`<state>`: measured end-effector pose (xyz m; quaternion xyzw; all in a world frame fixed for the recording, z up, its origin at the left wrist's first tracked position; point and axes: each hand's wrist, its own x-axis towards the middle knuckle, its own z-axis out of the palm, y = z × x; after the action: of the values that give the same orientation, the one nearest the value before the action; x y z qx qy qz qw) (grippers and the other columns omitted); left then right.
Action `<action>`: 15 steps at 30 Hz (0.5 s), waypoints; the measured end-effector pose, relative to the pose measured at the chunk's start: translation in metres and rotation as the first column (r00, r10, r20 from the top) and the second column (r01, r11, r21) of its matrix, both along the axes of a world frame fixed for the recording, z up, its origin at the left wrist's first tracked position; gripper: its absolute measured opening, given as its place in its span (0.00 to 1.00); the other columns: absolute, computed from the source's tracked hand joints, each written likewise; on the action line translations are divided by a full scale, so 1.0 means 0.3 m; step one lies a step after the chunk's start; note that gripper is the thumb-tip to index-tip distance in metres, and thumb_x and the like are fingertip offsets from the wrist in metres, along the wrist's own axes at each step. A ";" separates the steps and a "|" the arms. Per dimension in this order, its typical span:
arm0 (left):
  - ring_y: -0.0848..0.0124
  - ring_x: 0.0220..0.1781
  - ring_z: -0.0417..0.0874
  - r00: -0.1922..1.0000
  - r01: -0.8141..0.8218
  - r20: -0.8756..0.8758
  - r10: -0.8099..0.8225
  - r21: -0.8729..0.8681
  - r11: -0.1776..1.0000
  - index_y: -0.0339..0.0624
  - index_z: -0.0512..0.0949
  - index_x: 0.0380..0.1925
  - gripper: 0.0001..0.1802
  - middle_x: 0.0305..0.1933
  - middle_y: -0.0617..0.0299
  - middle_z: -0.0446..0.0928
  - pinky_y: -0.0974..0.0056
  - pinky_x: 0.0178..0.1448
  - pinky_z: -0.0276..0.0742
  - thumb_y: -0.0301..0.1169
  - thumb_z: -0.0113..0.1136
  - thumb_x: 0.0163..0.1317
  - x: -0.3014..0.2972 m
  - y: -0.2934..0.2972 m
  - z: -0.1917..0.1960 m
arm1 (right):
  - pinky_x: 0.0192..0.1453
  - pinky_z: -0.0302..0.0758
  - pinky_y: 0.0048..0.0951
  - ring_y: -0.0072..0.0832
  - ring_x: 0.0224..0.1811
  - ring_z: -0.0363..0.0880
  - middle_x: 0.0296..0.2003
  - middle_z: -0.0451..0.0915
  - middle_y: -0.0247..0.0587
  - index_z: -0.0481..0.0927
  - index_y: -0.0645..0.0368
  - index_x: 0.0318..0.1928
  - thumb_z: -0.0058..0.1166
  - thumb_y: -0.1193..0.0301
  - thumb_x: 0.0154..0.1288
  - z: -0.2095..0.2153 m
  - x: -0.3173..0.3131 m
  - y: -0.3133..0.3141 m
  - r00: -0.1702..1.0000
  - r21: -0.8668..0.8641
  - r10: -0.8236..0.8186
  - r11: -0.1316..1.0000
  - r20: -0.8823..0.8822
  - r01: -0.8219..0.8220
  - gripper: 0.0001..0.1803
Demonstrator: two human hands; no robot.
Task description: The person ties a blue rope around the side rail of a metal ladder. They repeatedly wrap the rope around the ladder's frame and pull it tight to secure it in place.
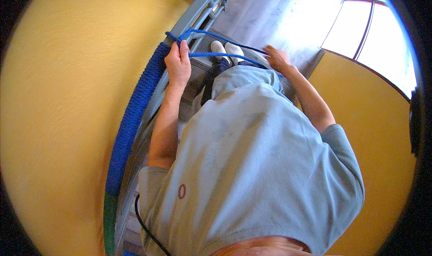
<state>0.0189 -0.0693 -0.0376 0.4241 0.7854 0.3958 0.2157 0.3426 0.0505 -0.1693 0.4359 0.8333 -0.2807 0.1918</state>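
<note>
nearest: pale blue shirt (pixel 256 166) fills the lower frame, a thin black cable (pixel 146 226) hanging by its left hem. yellow wall (pixel 54 121) close on the left.

left forearm rises along a grey curved rail (pixel 148 112); much of that rail is already wrapped in blue cord (pixel 132 112), tight coils side by side.

left hand (pixel 178 66) sits at the end of the wrapping, fingers (pixel 184 46) closed, pinching the rope (pixel 216 54) where it meets the rail. from there two strands of rope run right, across the lap, to the right hand (pixel 278 59). that hand lies palm down over the far ends; whether its fingers grip them or only rest on them, cannot tell.

farther: white socks (pixel 227 49) on a grey floor (pixel 270 13), bright window (pixel 373 31) top right.

risks, as judged:
- if the left pinch eases, the last coils could loosen and gaps open in the wrap.
- the two strands run close together; they could cross or twist and foul the next turn.
- slack on the right side could snag on the knees or feet.
- the black cable hangs near the rail and might get caught under a coil.
</note>
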 end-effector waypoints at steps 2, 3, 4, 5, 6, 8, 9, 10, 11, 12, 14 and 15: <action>0.60 0.21 0.75 1.000 -0.024 0.001 0.024 -0.013 1.000 0.37 0.71 0.24 0.19 0.19 0.55 0.73 0.60 0.28 0.70 0.40 0.47 0.69 -0.006 -0.003 -0.005 | 0.45 0.75 0.42 0.42 0.47 0.77 0.47 0.77 0.40 0.77 0.48 0.49 0.41 0.59 0.67 -0.041 -0.249 0.007 0.948 -0.046 0.073 0.995 -0.311 -0.091 0.16; 0.60 0.21 0.76 0.999 -0.032 -0.001 0.032 -0.019 0.999 0.37 0.71 0.24 0.19 0.19 0.55 0.73 0.60 0.28 0.70 0.40 0.46 0.69 -0.009 -0.004 -0.008 | 0.48 0.75 0.42 0.42 0.48 0.77 0.48 0.78 0.41 0.77 0.47 0.51 0.42 0.59 0.67 -0.065 -0.359 0.002 0.923 -0.103 0.043 0.991 -0.381 -0.089 0.17; 0.60 0.21 0.76 0.999 -0.036 -0.006 0.036 -0.021 0.999 0.37 0.71 0.24 0.19 0.19 0.54 0.73 0.60 0.29 0.70 0.40 0.46 0.69 -0.011 -0.004 -0.010 | 0.50 0.74 0.42 0.43 0.50 0.76 0.51 0.76 0.40 0.74 0.47 0.54 0.42 0.59 0.66 -0.088 -0.460 -0.011 0.888 -0.168 0.035 0.978 -0.459 -0.126 0.18; 0.60 0.21 0.76 0.999 -0.047 -0.014 0.047 -0.033 0.998 0.37 0.71 0.24 0.19 0.19 0.54 0.73 0.60 0.29 0.70 0.40 0.46 0.69 -0.013 -0.005 -0.014 | 0.52 0.73 0.42 0.43 0.53 0.74 0.54 0.74 0.40 0.72 0.46 0.57 0.42 0.59 0.66 -0.109 -0.545 -0.022 0.783 -0.179 0.025 0.969 -0.622 -0.173 0.20; 0.60 0.21 0.76 0.998 -0.062 -0.007 0.061 -0.027 0.998 0.38 0.71 0.23 0.19 0.19 0.54 0.73 0.60 0.29 0.70 0.40 0.46 0.69 -0.011 -0.005 -0.016 | 0.54 0.72 0.42 0.44 0.55 0.73 0.57 0.71 0.40 0.69 0.46 0.59 0.44 0.59 0.65 -0.127 -0.621 -0.037 0.803 -0.181 0.012 0.972 -0.595 -0.148 0.22; 0.61 0.21 0.75 0.997 -0.072 0.006 0.072 -0.018 0.997 0.38 0.71 0.23 0.19 0.18 0.55 0.72 0.61 0.28 0.70 0.40 0.46 0.69 -0.007 -0.005 -0.022 | 0.56 0.71 0.42 0.44 0.57 0.71 0.62 0.66 0.41 0.65 0.46 0.62 0.47 0.58 0.64 -0.145 -0.737 -0.058 0.773 -0.164 -0.037 0.983 -0.633 -0.087 0.26; 0.62 0.21 0.75 0.995 -0.093 0.020 0.094 -0.050 0.994 0.38 0.70 0.23 0.19 0.18 0.55 0.72 0.61 0.28 0.70 0.40 0.46 0.69 -0.005 -0.007 -0.024 | 0.56 0.71 0.43 0.44 0.58 0.70 0.63 0.64 0.42 0.64 0.45 0.62 0.48 0.57 0.63 -0.145 -0.782 -0.068 0.787 -0.183 -0.073 0.982 -0.612 -0.051 0.28; 0.63 0.20 0.74 0.997 -0.077 0.000 0.077 -0.004 0.997 0.38 0.71 0.24 0.18 0.18 0.56 0.72 0.61 0.27 0.69 0.39 0.47 0.69 -0.003 -0.005 -0.025 | 0.56 0.71 0.43 0.45 0.58 0.70 0.64 0.62 0.43 0.63 0.45 0.63 0.50 0.56 0.61 -0.142 -0.827 -0.074 0.830 -0.219 -0.094 0.975 -0.549 -0.035 0.29; 0.63 0.20 0.74 0.994 -0.105 0.011 0.106 -0.029 0.994 0.37 0.71 0.25 0.17 0.18 0.55 0.72 0.61 0.27 0.69 0.38 0.47 0.69 0.000 -0.008 -0.023 | 0.56 0.70 0.44 0.45 0.57 0.71 0.60 0.67 0.49 0.66 0.46 0.60 0.54 0.54 0.58 -0.135 -0.860 -0.083 0.771 -0.229 -0.157 0.973 -0.618 0.015 0.29; 0.68 0.21 0.72 0.993 -0.111 0.030 0.112 -0.024 0.994 0.38 0.71 0.25 0.17 0.19 0.58 0.71 0.63 0.27 0.68 0.38 0.47 0.69 0.000 -0.007 -0.022 | 0.53 0.72 0.44 0.45 0.54 0.73 0.55 0.72 0.50 0.69 0.47 0.57 0.54 0.54 0.58 -0.127 -0.896 -0.087 0.768 -0.276 -0.183 0.961 -0.614 0.009 0.27; 0.72 0.23 0.72 0.991 -0.127 0.026 0.129 -0.081 0.989 0.39 0.72 0.27 0.15 0.20 0.61 0.72 0.64 0.29 0.69 0.38 0.48 0.68 0.004 -0.006 -0.014 | 0.43 0.75 0.45 0.46 0.41 0.80 0.36 0.81 0.48 0.76 0.49 0.48 0.52 0.53 0.60 -0.110 -0.939 -0.101 0.702 -0.341 -0.248 0.940 -0.667 0.008 0.20; 0.72 0.23 0.73 0.992 -0.124 0.017 0.125 -0.060 0.990 0.39 0.72 0.28 0.15 0.20 0.61 0.72 0.64 0.28 0.69 0.38 0.49 0.68 0.006 -0.004 -0.007 | 0.42 0.75 0.46 0.46 0.39 0.80 0.34 0.81 0.48 0.77 0.49 0.47 0.50 0.53 0.61 -0.104 -0.939 -0.107 0.731 -0.299 -0.174 0.953 -0.660 -0.043 0.19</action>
<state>0.0207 -0.0705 -0.0398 0.3635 0.8194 0.3897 0.2111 0.0608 0.0184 -0.2006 0.2990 0.7781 -0.5475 -0.0730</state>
